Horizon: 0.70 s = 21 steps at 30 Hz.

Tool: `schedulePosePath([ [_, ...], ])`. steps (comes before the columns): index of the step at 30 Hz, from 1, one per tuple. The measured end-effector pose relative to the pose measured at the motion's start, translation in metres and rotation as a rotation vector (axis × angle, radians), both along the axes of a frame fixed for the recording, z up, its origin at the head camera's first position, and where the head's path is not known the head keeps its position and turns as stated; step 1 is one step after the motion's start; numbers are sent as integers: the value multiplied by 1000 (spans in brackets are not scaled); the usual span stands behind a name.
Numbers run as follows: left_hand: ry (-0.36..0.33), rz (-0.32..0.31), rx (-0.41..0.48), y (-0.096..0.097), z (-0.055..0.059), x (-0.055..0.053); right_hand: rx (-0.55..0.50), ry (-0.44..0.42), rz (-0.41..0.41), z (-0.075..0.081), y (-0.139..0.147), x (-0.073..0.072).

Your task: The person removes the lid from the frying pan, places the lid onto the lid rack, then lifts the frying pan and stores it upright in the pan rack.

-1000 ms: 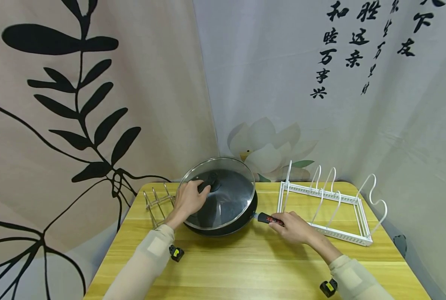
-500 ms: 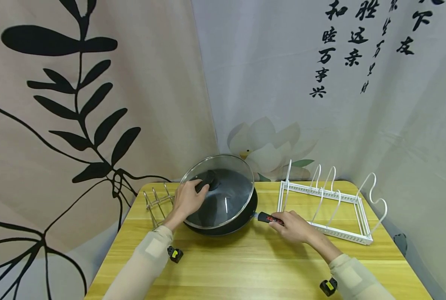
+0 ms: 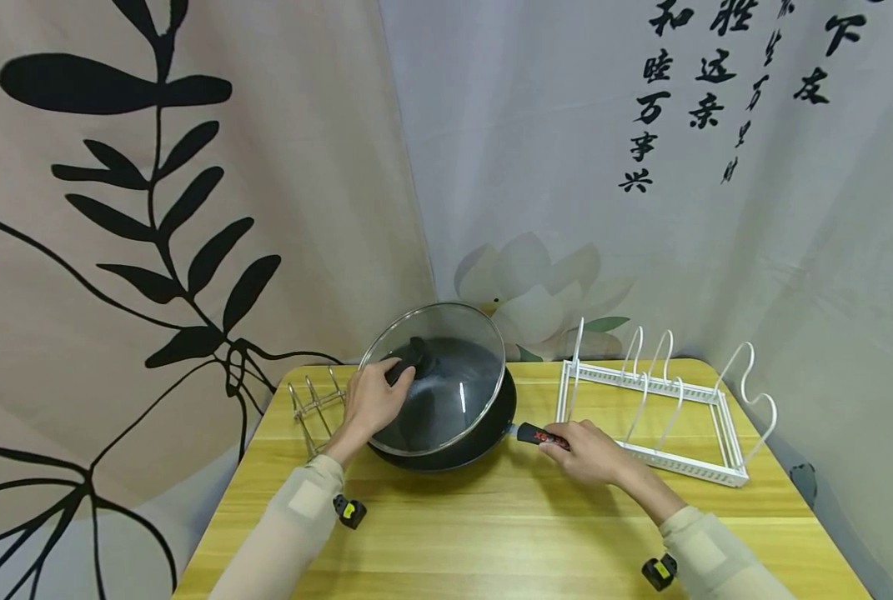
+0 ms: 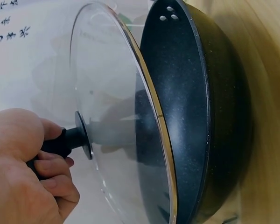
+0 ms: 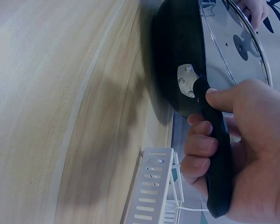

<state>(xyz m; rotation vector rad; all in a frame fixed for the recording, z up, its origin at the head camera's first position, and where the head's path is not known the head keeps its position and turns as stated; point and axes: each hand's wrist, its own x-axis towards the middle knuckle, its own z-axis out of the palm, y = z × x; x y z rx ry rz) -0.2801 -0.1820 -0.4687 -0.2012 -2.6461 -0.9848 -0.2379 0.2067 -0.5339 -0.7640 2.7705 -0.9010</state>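
My left hand (image 3: 373, 400) grips the black knob of a clear glass lid (image 3: 454, 417). The lid has a metal rim and is tilted, its far side raised off the pan. In the left wrist view a gap shows between the lid rim (image 4: 159, 116) and the dark speckled frying pan (image 4: 186, 126). The pan (image 3: 484, 450) stands on the table. With curled fingers my right hand (image 3: 584, 452) holds the pan's black handle (image 5: 217, 154), the thumb lying along it near the riveted bracket.
A white rack (image 3: 694, 475) with upright loops stands on the wooden table (image 3: 446, 542), right of the pan. Left of the pan is a small metal wire rack (image 3: 314, 408), partly behind my left hand. A printed curtain hangs behind the table.
My left hand has drawn slightly up and left with the lid, and more of the pan's inside shows at its right. My right hand stays on the handle.
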Motion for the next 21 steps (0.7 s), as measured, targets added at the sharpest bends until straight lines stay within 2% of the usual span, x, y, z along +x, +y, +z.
schedulePosePath([
  [6,-2,20,39,-2,-1,1,-3,-5,2,0,1,-1],
  [12,5,13,76,-5,-1,2,3,1,5,-1,1,-1],
  [21,38,40,81,-7,1,2,-6,4,1,-1,-1,0],
])
